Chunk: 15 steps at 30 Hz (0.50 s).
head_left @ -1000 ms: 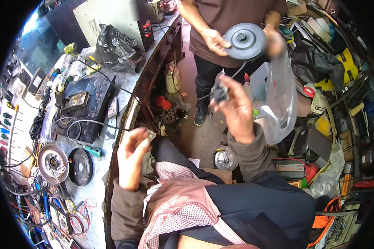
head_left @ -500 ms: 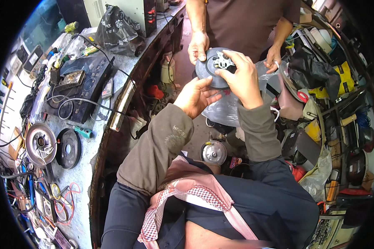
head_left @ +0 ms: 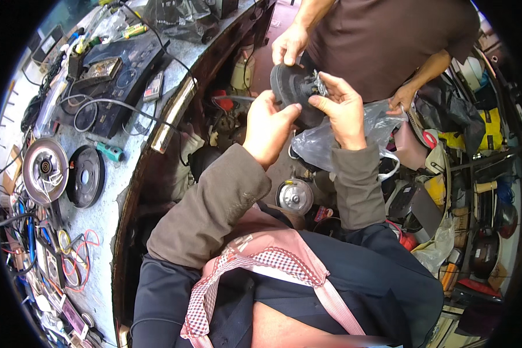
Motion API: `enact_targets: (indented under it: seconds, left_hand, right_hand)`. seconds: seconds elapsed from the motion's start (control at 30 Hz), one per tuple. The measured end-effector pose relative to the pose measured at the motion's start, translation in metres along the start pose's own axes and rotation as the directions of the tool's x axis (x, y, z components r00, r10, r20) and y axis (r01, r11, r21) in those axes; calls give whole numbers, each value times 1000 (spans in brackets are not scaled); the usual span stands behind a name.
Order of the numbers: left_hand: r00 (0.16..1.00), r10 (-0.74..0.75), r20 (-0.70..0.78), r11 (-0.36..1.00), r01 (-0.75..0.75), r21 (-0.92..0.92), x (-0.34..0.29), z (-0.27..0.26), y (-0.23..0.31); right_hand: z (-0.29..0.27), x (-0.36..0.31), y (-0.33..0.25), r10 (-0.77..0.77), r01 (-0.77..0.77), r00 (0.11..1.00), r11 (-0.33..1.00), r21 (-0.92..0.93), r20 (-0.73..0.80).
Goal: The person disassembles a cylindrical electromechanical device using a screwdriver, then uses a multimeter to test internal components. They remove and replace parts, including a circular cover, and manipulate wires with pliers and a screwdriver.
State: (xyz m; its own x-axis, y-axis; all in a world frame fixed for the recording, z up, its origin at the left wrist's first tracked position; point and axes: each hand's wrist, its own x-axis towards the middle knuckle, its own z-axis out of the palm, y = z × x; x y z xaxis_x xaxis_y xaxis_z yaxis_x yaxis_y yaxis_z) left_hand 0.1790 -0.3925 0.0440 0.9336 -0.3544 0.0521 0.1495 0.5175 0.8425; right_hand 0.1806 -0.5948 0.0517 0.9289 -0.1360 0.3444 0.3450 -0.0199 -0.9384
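A round dark-grey disc-shaped part (head_left: pixel 289 87) is held up in front of me, tilted nearly edge-on, with a small metal fitting (head_left: pixel 320 87) standing out from its right side. My left hand (head_left: pixel 268 129) is closed on the lower left rim, its thumb pointing across the part. The thumb and fingers of my right hand (head_left: pixel 345 111) close around the metal fitting. Another person's hand (head_left: pixel 291 44) is at the disc's upper edge, seemingly touching it. That person's other hand (head_left: pixel 402 98) grips a clear plastic bag (head_left: pixel 325 139), which hangs below and behind the disc.
On the workbench (head_left: pixel 113 223) to my left lie a round metal pan-like part (head_left: pixel 33 174), a black round cover (head_left: pixel 87 188), a green-handled screwdriver (head_left: pixel 110 152) and a black flat appliance (head_left: pixel 134 61). A silver round lid (head_left: pixel 294 196) sits low in front. Piled goods crowd the right.
The disc has turned from facing me to nearly edge-on. My left hand has closed onto its rim. The other person's body has shifted right in view, the workbench upward.
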Motion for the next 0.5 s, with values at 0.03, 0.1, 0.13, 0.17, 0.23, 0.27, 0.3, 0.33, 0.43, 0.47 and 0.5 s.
enact_targets:
  seconds: [0.03, 0.1, 0.13, 0.17, 0.23, 0.27, 0.3, 0.33, 0.43, 0.47, 0.5]
  left_hand:
    - [997, 61, -48, 987, -53, 151, 4, -4, -4]
    - [980, 181, -86, 896, -128, 424, -2, 2, 0]
    - [966, 242, -91, 821, -153, 550, -5, 5, 3]
    - [965, 239, -108, 779, -124, 614, -7, 4, 7]
    - [951, 293, -95, 747, -166, 643, -11, 3, 8]
    - [944, 317, -87, 729, -184, 660, -13, 1, 8]
    - [943, 325, -72, 724, -199, 661, -14, -2, 9]
    - [942, 328, -63, 737, -214, 642, -12, -6, 4]
    - [961, 265, -78, 726, -146, 672, -14, -13, 14]
    - [949, 305, -80, 764, -193, 615, -7, -18, -2]
    - [949, 313, -44, 698, -198, 688, -10, -19, 3]
  right_hand:
    - [1, 0, -1, -8, 8, 1000, 1000, 17, 16]
    - [2, 3, 0, 45, -45, 999, 998, 45, 8]
    - [5, 1, 2, 61, -60, 998, 997, 41, -3]
    - [11, 1, 2, 67, -67, 998, 997, 31, -15]
    - [20, -3, 2, 80, -80, 996, 997, 12, -41]
    - [23, -3, 4, 36, -36, 999, 999, -6, -19]
    - [24, -3, 8, -8, 8, 1000, 1000, -22, 2]
    - [24, -4, 12, -52, 53, 998, 998, -35, 25]
    - [19, 2, 27, -114, 122, 990, 987, -108, 80]
    - [25, -3, 17, -70, 78, 996, 987, -140, 63]
    - [23, -6, 17, -23, 31, 999, 978, -206, 41]
